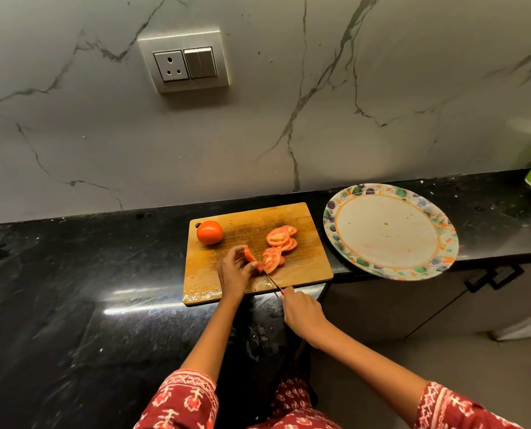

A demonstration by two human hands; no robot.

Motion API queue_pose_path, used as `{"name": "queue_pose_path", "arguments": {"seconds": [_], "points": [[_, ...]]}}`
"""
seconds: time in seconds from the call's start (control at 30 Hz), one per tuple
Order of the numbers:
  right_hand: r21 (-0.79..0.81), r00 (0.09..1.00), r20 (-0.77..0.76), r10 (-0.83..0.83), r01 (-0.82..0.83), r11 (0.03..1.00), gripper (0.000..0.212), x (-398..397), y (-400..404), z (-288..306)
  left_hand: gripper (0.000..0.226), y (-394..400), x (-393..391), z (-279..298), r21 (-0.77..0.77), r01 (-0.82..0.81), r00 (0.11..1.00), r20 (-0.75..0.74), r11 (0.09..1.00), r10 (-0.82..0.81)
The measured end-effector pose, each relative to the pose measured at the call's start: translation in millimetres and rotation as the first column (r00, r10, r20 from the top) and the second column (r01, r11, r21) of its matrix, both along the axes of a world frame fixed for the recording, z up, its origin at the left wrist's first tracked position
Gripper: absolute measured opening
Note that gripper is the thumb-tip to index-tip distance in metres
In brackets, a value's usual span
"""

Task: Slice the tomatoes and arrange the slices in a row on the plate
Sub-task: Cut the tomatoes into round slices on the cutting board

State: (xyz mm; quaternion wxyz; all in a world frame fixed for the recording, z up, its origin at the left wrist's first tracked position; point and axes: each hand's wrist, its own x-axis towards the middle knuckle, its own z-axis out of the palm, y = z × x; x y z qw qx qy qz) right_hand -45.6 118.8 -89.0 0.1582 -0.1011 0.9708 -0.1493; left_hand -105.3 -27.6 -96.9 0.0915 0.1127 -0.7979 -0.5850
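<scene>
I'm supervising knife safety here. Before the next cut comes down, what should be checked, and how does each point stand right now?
1. Left hand steadies the tomato piece: ok.
2. Left fingertips clear of the blade: cannot tell.
3. Right hand grips the knife: ok.
4. Cutting board fully on the counter: not ok, near edge overhangs.
5. Plate ready beside the board: ok, though it overhangs the counter edge.

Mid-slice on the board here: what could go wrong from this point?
The left hand pinches only a small tomato end right beside the knife held by the right hand, so a slip could nick fingertips. The plate overhangs the counter edge; loading slices there might tip it.
</scene>
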Motion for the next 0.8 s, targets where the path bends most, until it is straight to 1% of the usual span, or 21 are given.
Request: {"name": "queue_pose_path", "arguments": {"seconds": [0.1,0.23,0.3,0.37,0.43,0.5,0.53,0.6,0.67,0.73,0.8], "points": [[-0.03,0.998,0.024,-0.053,0.054,0.998,0.03,4,2,3,0.041,-2,0,1,0.015,0.005,1.0,0.004,1.0,-0.005],[-0.089,0.986,0.109,-0.126,0.136,0.987,0.028,-15,-18,17,0.038,-2,3,1,-0.035,0.038,0.999,-0.013,0.999,-0.038],[-0.089,0.985,0.11,-0.136,0.146,0.985,0.027,-19,-25,17,0.038,0,8,-1,0.003,0.015,1.0,-0.009,1.0,-0.015],[-0.055,0.992,0.07,-0.104,0.108,0.993,0.026,-10,-18,12,0.037,-2,12,2,0.049,-0.029,1.0,-0.002,0.998,0.029],[0.041,0.999,-0.017,-0.039,0.04,0.998,0.024,6,-2,4,0.038,-9,11,5,0.074,-0.065,0.998,0.017,0.995,0.063],[0.108,0.997,-0.081,-0.001,0.01,0.994,0.024,13,9,0,0.04,-15,7,5,0.081,-0.049,0.998,0.038,0.996,0.046],[0.101,0.995,-0.097,0.0,0.01,0.995,0.024,10,9,-1,0.041,-16,6,5,0.081,-0.023,0.999,0.044,0.996,0.02],[0.034,0.994,-0.106,-0.015,0.019,0.999,0.025,-2,6,0,0.047,-14,5,4,0.092,0.028,0.997,0.064,0.995,-0.034],[-0.086,0.991,-0.116,-0.071,0.061,0.994,0.03,-15,4,2,0.055,-11,5,3,0.102,0.076,0.993,0.084,0.992,-0.084],[-0.185,0.984,-0.138,-0.114,0.088,0.979,0.036,-25,9,4,0.068,-10,4,3,0.064,0.14,0.987,0.075,0.988,-0.145],[-0.237,0.978,-0.136,-0.156,0.121,0.964,0.036,-35,15,8,0.083,-10,3,5,0.02,0.196,0.977,0.077,0.98,-0.197]]}}
